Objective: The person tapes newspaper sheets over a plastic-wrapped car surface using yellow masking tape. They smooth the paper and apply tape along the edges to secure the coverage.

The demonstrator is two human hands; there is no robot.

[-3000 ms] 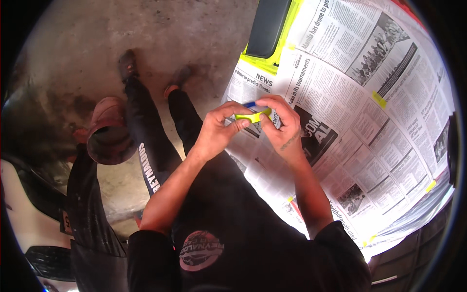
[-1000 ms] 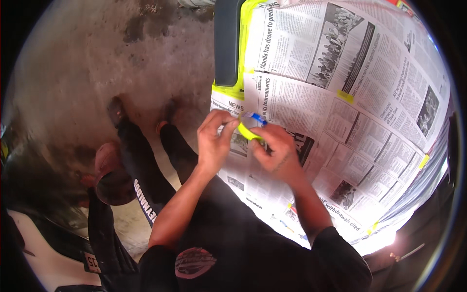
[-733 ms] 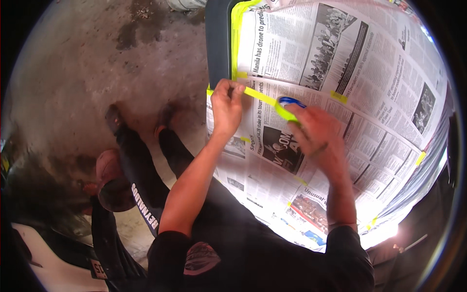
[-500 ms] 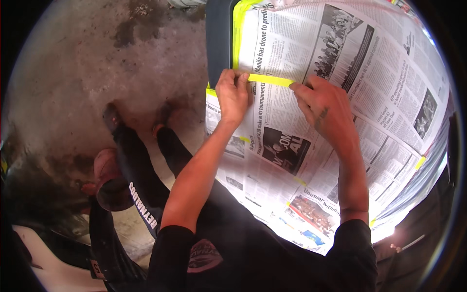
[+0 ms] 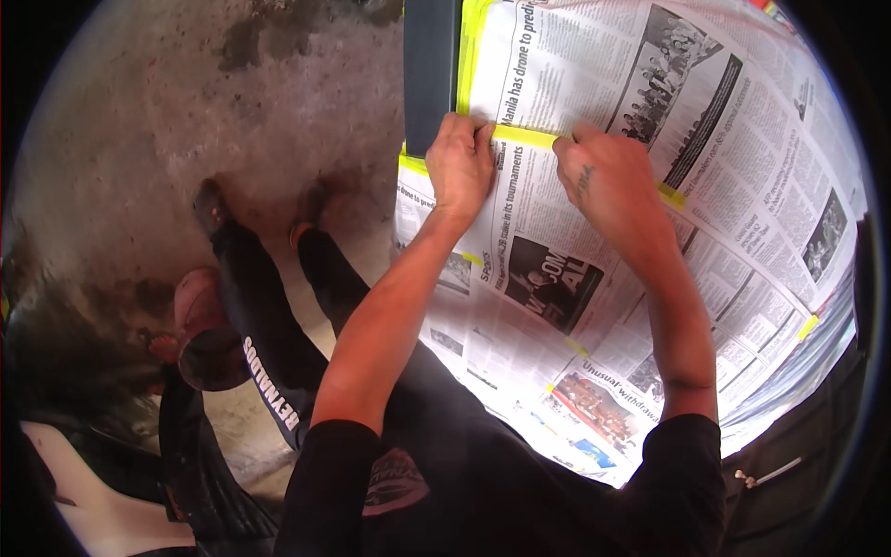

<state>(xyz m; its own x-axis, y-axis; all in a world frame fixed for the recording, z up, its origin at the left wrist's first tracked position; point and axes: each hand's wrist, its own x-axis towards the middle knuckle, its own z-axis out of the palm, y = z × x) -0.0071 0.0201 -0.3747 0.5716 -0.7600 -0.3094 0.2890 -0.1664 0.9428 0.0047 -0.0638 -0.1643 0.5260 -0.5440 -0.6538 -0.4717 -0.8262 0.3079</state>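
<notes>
A short strip of yellow masking tape stretches between my hands across the newspaper sheets. With fingertips pinched together, my left hand presses the strip's left end beside the lower part of a dark trim panel. My right hand has its fingers curled down on the strip's other end. Yellow tape also edges the trim along its right side and below its lower end. The fingertips of the right hand are partly hidden behind its knuckles.
Small yellow tape pieces hold the sheets in places. Clear shiny plastic shows along the right rim. At lower left are another person's reddish cap and hand, near a pale panel. Stained concrete floor lies to the left.
My right hand has moved in along the strip toward the left hand, so less tape shows between them. A tape piece right of that hand has come into sight. The view has shifted slightly.
</notes>
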